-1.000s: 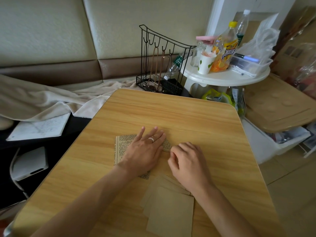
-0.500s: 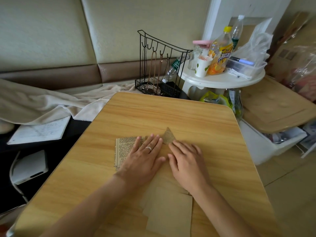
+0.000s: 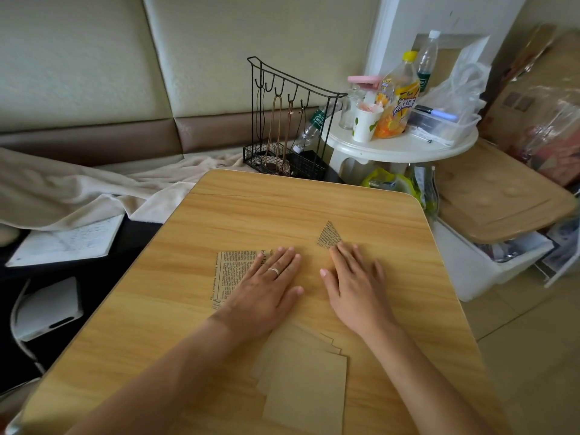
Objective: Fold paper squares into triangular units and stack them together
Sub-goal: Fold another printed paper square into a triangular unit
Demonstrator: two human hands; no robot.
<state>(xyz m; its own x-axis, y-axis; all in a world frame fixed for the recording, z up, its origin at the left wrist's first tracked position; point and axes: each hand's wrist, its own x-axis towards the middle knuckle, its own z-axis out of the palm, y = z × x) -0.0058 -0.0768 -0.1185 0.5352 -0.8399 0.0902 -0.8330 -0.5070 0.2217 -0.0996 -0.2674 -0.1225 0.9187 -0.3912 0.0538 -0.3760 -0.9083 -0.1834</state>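
The left hand lies flat on the newsprint paper, fingers straight and pressing it to the table; a ring is on one finger. The right hand is also flat with straight fingers, and its fingertips touch the base of a small printed corner that stands up from the table like a little triangle. Neither hand grips anything; both only press.

I judge that the step in hand is the flattening of a fold on the sheet, with one corner brought over. How the paper lies between the two hands I cannot tell, because its back has nearly the same colour as the wood. The next move probably calls for pressing the raised corner down and running a finger along the crease, while the left hand keeps the sheet from sliding.

Near the person, a stack of plain brown squares waits on the table, not yet folded. No finished triangular unit is visible.

The print on the paper is too small to read. On the white side table behind, a yellow bottle carries a label with characters that I cannot read clearly, and a green-labelled bottle leans beside the black wire rack
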